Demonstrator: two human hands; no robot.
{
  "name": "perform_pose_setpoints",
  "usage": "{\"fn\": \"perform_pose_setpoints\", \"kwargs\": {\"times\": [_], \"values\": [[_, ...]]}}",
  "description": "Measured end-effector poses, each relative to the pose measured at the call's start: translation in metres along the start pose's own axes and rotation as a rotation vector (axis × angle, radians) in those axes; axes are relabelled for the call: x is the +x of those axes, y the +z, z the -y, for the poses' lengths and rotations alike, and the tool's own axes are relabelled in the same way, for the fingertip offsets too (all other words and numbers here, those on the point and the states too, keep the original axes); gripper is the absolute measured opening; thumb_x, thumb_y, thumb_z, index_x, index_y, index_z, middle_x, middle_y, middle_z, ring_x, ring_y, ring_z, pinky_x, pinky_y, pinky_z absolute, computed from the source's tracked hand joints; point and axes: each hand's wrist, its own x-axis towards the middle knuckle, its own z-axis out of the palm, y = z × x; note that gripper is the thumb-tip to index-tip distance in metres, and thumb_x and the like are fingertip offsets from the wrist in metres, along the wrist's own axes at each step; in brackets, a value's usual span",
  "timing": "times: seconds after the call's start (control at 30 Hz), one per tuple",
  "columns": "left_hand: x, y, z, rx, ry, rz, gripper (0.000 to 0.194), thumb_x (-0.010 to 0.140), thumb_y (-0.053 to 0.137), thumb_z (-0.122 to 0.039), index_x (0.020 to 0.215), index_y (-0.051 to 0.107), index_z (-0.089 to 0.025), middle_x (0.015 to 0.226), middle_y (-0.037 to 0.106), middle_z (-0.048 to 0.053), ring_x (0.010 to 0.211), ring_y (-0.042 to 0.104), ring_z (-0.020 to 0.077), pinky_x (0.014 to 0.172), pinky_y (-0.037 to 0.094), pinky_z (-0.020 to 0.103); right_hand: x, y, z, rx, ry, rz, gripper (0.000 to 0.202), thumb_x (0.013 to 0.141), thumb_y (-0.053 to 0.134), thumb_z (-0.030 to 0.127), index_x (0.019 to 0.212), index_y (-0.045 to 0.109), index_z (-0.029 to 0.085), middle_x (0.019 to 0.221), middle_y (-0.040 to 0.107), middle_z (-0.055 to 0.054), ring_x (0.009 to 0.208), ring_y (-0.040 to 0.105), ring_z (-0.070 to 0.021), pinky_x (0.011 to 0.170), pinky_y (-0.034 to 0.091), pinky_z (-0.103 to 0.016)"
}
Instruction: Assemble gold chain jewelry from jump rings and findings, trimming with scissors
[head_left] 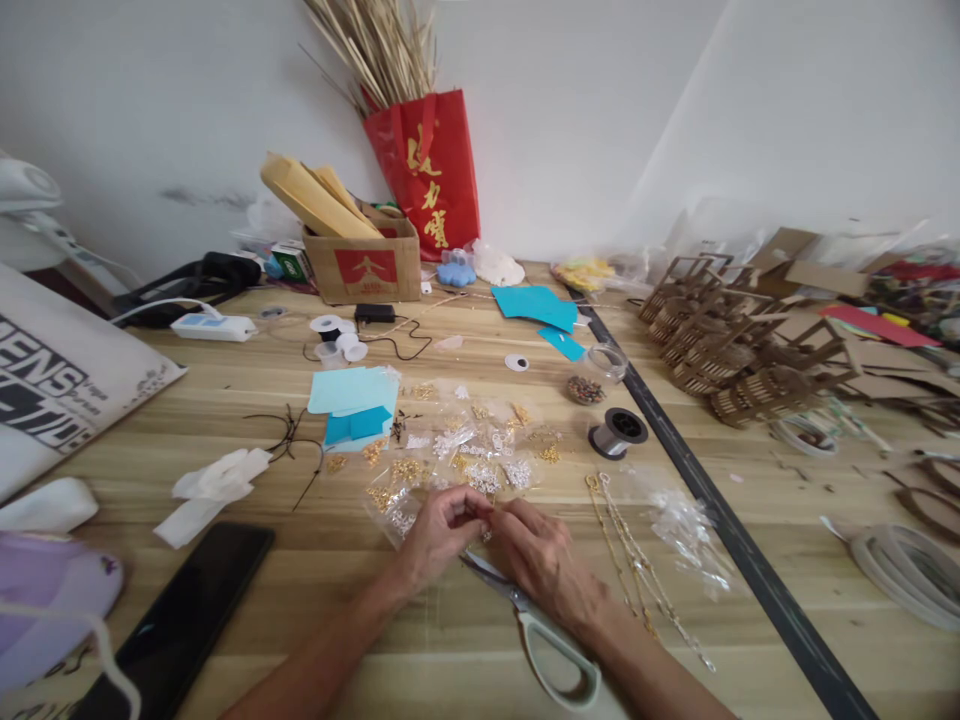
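My left hand (442,530) and my right hand (536,550) meet at the fingertips over the middle of the table. Both are closed in a pinch, and what they hold is too small to make out. Below them lies a pair of scissors (551,655) with pale grip handles, partly under my right hand. Just beyond my fingers are small clear bags of gold and silver beads or findings (480,470). Gold and silver chains (637,570) stretch out to the right of my right hand. A spool of grey wire (619,433) stands farther right.
A black phone (187,610) and crumpled white tissue (214,490) lie left. Blue paper cards (352,400) sit behind. A cardboard box (364,265) and red bag (435,170) stand at the wall. Brown wooden models (735,340) and coiled tubing (904,570) occupy the right.
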Motion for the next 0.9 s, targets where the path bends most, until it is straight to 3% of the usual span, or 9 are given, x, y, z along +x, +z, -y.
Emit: {"fn": "perform_pose_setpoints", "kwargs": {"times": [0.2, 0.4, 0.73, 0.9], "values": [[-0.0011, 0.0027, 0.0006, 0.183, 0.070, -0.037, 0.004, 0.070, 0.062, -0.011, 0.073, 0.063, -0.013, 0.069, 0.061, 0.002, 0.067, 0.057, 0.0140, 0.062, 0.046, 0.023, -0.0008, 0.0026, -0.0001, -0.037, -0.005, -0.005, 0.020, 0.093, 0.037, 0.009, 0.092, 0.055, 0.017, 0.079, 0.058, -0.005, 0.067, 0.054, -0.0152, 0.057, 0.043, -0.024], [-0.0027, 0.0041, 0.0027, 0.386, 0.200, -0.079, 0.010, 0.071, 0.055, -0.006, 0.070, 0.062, -0.013, 0.070, 0.059, 0.002, 0.067, 0.059, 0.0141, 0.063, 0.048, 0.023, -0.0011, 0.0027, 0.0019, -0.044, 0.001, 0.019, 0.019, 0.093, 0.037, 0.010, 0.085, 0.053, 0.017, 0.076, 0.056, -0.005, 0.064, 0.052, -0.0147, 0.054, 0.040, -0.023], [-0.0043, 0.0048, 0.0004, 0.566, 0.206, -0.142, 0.009, 0.074, 0.057, -0.010, 0.067, 0.063, -0.013, 0.064, 0.058, 0.001, 0.061, 0.055, 0.0134, 0.058, 0.042, 0.023, -0.0032, 0.0047, 0.0003, -0.017, 0.047, 0.057, 0.018, 0.094, 0.038, 0.010, 0.088, 0.053, 0.017, 0.080, 0.057, -0.005, 0.071, 0.053, -0.0159, 0.060, 0.039, -0.024], [-0.0048, 0.0047, -0.0030, 0.524, 0.179, -0.130, 0.010, 0.076, 0.056, -0.013, 0.066, 0.059, -0.015, 0.063, 0.056, 0.000, 0.060, 0.053, 0.0127, 0.056, 0.040, 0.022, -0.0032, 0.0053, -0.0015, 0.029, 0.066, 0.010, 0.016, 0.094, 0.039, 0.013, 0.089, 0.053, 0.018, 0.079, 0.058, -0.004, 0.069, 0.054, -0.0160, 0.061, 0.039, -0.025]]}}
